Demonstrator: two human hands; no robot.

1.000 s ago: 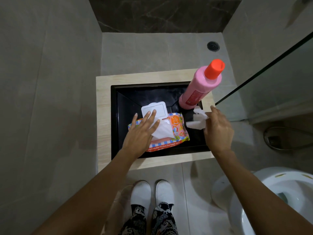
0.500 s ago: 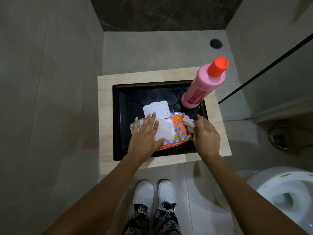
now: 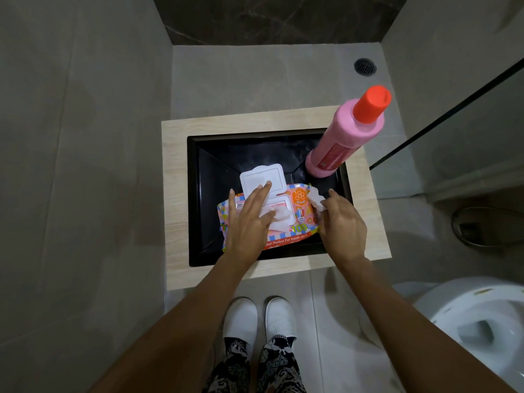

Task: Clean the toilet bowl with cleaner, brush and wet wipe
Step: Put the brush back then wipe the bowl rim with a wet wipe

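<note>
An orange patterned wet-wipe pack (image 3: 297,225) lies in a black tray (image 3: 209,171), its white flip lid (image 3: 262,177) standing open. My left hand (image 3: 249,219) lies flat on the pack, straight fingers reaching onto the lid and the wipe sticking out of the opening. My right hand (image 3: 341,222) pinches a crumpled white wet wipe (image 3: 316,201) at the pack's right edge. A tall pink cleaner bottle (image 3: 344,137) with an orange-red cap stands in the tray's far right corner. The white toilet bowl (image 3: 476,321) shows at the lower right. No brush is in sight.
The tray sits in a light wooden-topped stand (image 3: 175,194) between a grey tiled wall on the left and a glass partition (image 3: 453,117) on the right. A floor drain (image 3: 365,66) lies far right. My white shoes (image 3: 259,319) stand below the stand.
My right hand brought the pulled-out wipe back left, close to the pack's right edge. My left hand stayed pressed on the pack, fingers sliding up onto the lid.
</note>
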